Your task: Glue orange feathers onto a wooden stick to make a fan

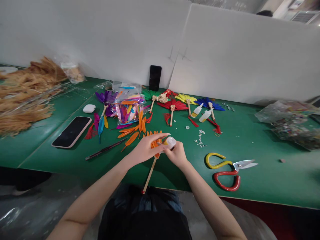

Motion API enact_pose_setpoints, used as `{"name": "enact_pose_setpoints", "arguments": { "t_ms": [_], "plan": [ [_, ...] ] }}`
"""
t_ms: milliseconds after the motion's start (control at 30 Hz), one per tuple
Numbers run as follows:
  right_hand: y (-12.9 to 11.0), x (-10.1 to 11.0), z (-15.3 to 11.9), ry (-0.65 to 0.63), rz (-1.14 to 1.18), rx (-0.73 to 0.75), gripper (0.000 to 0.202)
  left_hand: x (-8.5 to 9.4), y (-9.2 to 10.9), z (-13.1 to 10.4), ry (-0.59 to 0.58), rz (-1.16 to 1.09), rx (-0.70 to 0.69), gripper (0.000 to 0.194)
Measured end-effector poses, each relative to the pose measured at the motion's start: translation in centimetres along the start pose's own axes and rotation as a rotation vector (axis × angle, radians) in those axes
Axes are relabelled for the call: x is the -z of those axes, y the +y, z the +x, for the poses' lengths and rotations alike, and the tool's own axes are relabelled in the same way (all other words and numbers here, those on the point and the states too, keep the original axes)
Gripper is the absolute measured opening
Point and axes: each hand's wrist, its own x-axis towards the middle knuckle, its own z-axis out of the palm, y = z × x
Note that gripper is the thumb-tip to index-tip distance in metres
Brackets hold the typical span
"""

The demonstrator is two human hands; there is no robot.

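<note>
An orange feather fan (pixel 156 137) with a thin wooden handle lies at the table's front edge, its handle pointing down toward my lap. Over its feathers is my left hand (pixel 147 145), thumb and fingers apart, partly covering the fan; whether it grips the fan cannot be made out. My right hand (pixel 178 154) is closed round a small white glue bottle (pixel 170 142), tipped toward the fan's centre. Loose orange feathers (pixel 130 140) lie to the left of my left hand, beside black tweezers (pixel 105 149).
Red-and-yellow scissors (pixel 226 170) lie at right. Behind are red (pixel 172 106), yellow (pixel 186 99) and blue (pixel 210 102) fans, two glue bottles (pixel 205 115) and small white beads (pixel 200 136). A phone (pixel 72 132) and raffia (pixel 27 96) are at left.
</note>
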Motion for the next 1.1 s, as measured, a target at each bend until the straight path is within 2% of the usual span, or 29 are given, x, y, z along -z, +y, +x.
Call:
{"name": "enact_pose_setpoints", "arguments": {
  "t_ms": [167,333,467,633,800,1100],
  "plan": [
    [-0.7,0.2,-0.1,-0.023,-0.003,-0.059,0.036,-0.2,-0.8,-2.0,0.306,0.05,-0.039,0.025],
    [-1.3,0.1,-0.2,-0.048,0.017,-0.057,0.038,-0.4,-1.5,-4.8,0.431,0.108,-0.055,0.018],
    [-1.2,0.0,-0.2,-0.055,0.015,-0.063,0.039,-1.4,-2.2,-6.9,0.375,0.199,-0.148,0.017],
    [-1.1,0.0,-0.3,-0.043,-0.033,-0.045,0.039,-2.5,-2.9,-8.4,0.165,0.275,-0.346,0.021],
    [-1.1,0.0,-0.2,-0.017,-0.072,-0.04,0.037,-2.8,-3.3,-8.8,0.084,0.295,-0.36,0.026],
    [-0.8,0.2,0.2,0.046,-0.078,-0.049,0.031,-2.8,-3.4,-8.8,0.069,0.294,-0.338,0.026]
  ]
}}
